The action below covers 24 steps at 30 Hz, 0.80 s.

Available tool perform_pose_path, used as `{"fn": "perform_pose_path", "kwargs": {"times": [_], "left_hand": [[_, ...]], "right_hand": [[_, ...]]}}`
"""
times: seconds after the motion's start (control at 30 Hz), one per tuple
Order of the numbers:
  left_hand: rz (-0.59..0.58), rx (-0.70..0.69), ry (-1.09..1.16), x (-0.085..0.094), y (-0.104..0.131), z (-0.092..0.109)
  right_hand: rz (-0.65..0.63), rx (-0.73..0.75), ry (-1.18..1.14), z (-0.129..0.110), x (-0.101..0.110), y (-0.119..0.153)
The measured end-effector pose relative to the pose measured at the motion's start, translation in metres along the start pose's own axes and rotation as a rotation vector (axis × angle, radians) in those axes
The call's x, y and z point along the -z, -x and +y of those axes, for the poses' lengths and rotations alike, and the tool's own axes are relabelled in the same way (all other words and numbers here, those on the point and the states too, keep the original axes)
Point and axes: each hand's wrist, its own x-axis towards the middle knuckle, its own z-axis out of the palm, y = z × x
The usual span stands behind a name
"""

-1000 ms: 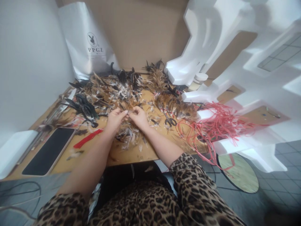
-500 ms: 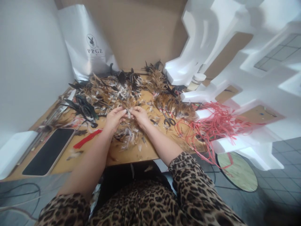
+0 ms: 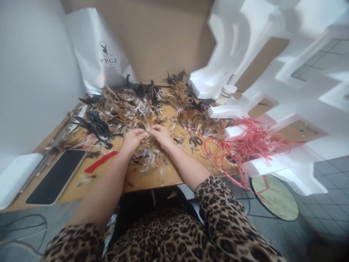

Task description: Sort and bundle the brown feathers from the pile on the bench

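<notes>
Over the middle of the wooden table (image 3: 160,182), my left hand (image 3: 133,140) and my right hand (image 3: 161,134) meet with pinched fingertips. Between them they grip a small bunch of brown feathers (image 3: 148,123), its pale fluffy ends at my fingers and its tips pointing away from me. A heap of loose brown and grey feathers (image 3: 148,158) lies just below my hands. Behind them spreads a larger pile of brown, white and black feathers (image 3: 117,103). Bundles of brown feathers (image 3: 200,122) rest to the right, beside black-handled scissors (image 3: 195,141).
At the left lie a phone (image 3: 57,176), a white box (image 3: 20,178), a red tassel (image 3: 100,162) and dark feathers (image 3: 95,125). A silver bag (image 3: 100,54) stands behind. Rightward are tangled red ribbons (image 3: 253,142), white foam pieces (image 3: 300,83) and a small jar (image 3: 226,94).
My hands stay together at the feather bunch. The right fingers have shifted slightly inward and up, and the left fingers have closed in more. The view has shifted slightly.
</notes>
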Motion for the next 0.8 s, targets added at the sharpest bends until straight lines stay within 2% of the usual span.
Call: {"fn": "perform_pose_path", "kwargs": {"times": [0.13,0.33,0.4,0.53,0.6,0.7,0.8], "left_hand": [[-0.046,-0.004,0.010,0.002,-0.001,-0.001],[-0.136,0.059,0.190,-0.001,0.006,0.006],[-0.140,0.083,0.211,-0.004,0.008,0.007],[-0.086,0.091,0.146,-0.006,0.006,0.004],[-0.062,0.074,0.109,-0.005,0.005,0.003],[-0.043,0.027,0.084,-0.004,0.005,0.005],[-0.076,0.018,0.089,-0.002,0.006,0.009]], "right_hand": [[-0.008,0.000,0.012,0.000,0.001,-0.001],[-0.191,-0.099,-0.144,0.001,0.005,-0.005],[-0.168,-0.093,-0.154,0.002,0.004,-0.005],[-0.011,0.016,-0.073,0.002,0.002,-0.003],[0.023,0.047,-0.046,0.001,0.000,-0.002],[0.001,0.017,-0.057,0.001,-0.001,-0.001],[-0.101,-0.054,-0.116,0.002,-0.001,-0.001]]}}
